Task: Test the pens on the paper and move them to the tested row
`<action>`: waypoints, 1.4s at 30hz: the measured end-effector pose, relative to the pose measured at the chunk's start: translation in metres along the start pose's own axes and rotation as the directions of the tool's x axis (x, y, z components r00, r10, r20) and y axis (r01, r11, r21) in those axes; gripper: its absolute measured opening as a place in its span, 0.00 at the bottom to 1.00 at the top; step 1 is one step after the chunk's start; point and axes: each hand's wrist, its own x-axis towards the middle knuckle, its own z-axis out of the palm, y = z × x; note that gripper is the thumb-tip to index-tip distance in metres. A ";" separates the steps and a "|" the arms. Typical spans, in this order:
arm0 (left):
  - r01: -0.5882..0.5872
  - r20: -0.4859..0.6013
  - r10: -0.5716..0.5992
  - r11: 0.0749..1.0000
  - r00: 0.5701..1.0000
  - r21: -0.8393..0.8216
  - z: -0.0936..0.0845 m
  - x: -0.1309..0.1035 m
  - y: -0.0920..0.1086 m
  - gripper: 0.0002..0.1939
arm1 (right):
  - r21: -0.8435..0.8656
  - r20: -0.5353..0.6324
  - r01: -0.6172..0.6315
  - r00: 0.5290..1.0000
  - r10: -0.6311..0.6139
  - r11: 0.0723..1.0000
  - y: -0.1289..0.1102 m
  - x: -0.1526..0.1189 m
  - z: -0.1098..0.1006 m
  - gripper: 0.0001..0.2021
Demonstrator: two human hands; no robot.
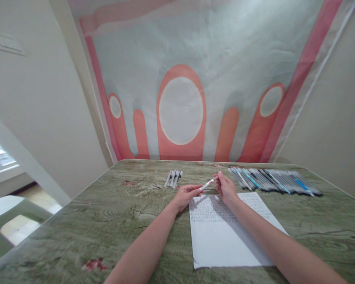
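Note:
A white pen with reddish marks is held between both hands above the top edge of a sheet of paper. My left hand grips its lower left end. The fingertips of my right hand are pinched at its upper right end. Rows of handwriting cover the upper part of the sheet, and the lower part is blank. A small white piece, perhaps a cap, shows on the paper below the right fingers.
A small group of pens lies behind my left hand. To the right stretches a long row of several pens on the wooden-patterned table. A chair stands at the left, and a patterned hanging is behind.

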 end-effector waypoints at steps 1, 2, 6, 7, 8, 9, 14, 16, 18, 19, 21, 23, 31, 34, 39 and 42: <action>-0.005 -0.008 0.005 1.000 1.000 0.010 -0.001 0.000 -0.001 0.24 | -0.005 0.004 0.009 1.000 -0.009 1.000 -0.001 -0.001 0.001 0.19; -0.006 -0.014 0.006 1.000 1.000 0.015 -0.002 0.001 -0.001 0.23 | -0.011 0.004 0.022 1.000 -0.022 1.000 -0.001 -0.001 0.001 0.19; 0.012 -0.024 -0.012 1.000 1.000 -0.011 -0.002 0.002 -0.001 0.25 | -0.042 -0.017 0.070 0.997 -0.071 0.997 -0.002 -0.002 0.002 0.21; 0.015 -0.021 -0.015 1.000 1.000 -0.020 -0.001 0.002 -0.001 0.25 | -0.046 -0.028 0.080 0.996 -0.082 0.996 -0.002 -0.002 0.002 0.21; 0.017 -0.015 -0.017 1.000 1.000 -0.025 -0.001 0.002 -0.001 0.25 | -0.050 -0.038 0.090 0.995 -0.092 0.995 -0.002 -0.001 0.002 0.21; 0.018 -0.007 -0.019 0.999 1.000 -0.026 0.000 0.002 -0.001 0.25 | -0.055 -0.042 0.098 0.994 -0.101 0.994 -0.003 -0.002 0.002 0.21; 0.018 -0.031 -0.017 0.999 0.999 0.031 0.001 0.004 -0.003 0.23 | -0.109 0.010 0.142 0.990 -0.141 0.984 -0.004 -0.003 0.003 0.21; 0.011 -0.088 -0.008 0.999 0.996 0.037 0.000 0.006 -0.004 0.23 | -0.150 0.015 0.181 0.983 -0.181 0.972 -0.005 -0.004 0.004 0.22; 0.008 -0.160 -0.003 1.000 0.987 0.029 -0.001 0.008 -0.005 0.22 | -0.223 -0.021 0.248 0.966 -0.259 0.943 -0.006 -0.007 0.004 0.24; 0.005 -0.193 0.000 1.000 0.981 0.026 -0.002 0.009 -0.006 0.22 | -0.280 -0.032 0.293 0.949 -0.314 0.914 -0.006 -0.009 0.004 0.24; -0.002 -0.236 0.007 1.000 0.972 0.024 -0.005 0.011 -0.006 0.22 | -0.430 0.027 0.399 0.902 -0.430 0.810 -0.007 -0.014 0.005 0.24; -0.008 -0.242 0.015 0.999 0.970 0.032 -0.005 0.012 -0.007 0.23 | -0.577 0.181 0.495 0.853 -0.489 0.650 -0.006 -0.019 0.005 0.23; -0.143 0.112 0.107 0.903 0.988 0.405 0.007 0.002 -0.004 0.29 | -0.697 0.227 0.460 0.869 -0.440 0.550 -0.001 -0.011 0.000 0.15; -0.323 0.305 0.154 0.691 0.940 0.647 0.010 -0.002 -0.003 0.36 | -0.557 0.123 0.408 0.902 -0.414 0.723 -0.016 -0.005 0.000 0.18; -0.440 0.433 0.123 0.438 0.893 0.784 0.010 -0.002 -0.003 0.34 | -0.397 0.100 0.388 0.919 -0.381 0.832 -0.057 0.002 0.000 0.22; -0.444 0.445 0.101 0.408 0.890 0.797 0.010 -0.001 -0.002 0.32 | -0.375 0.124 0.380 0.924 -0.361 0.845 -0.073 -0.002 -0.011 0.19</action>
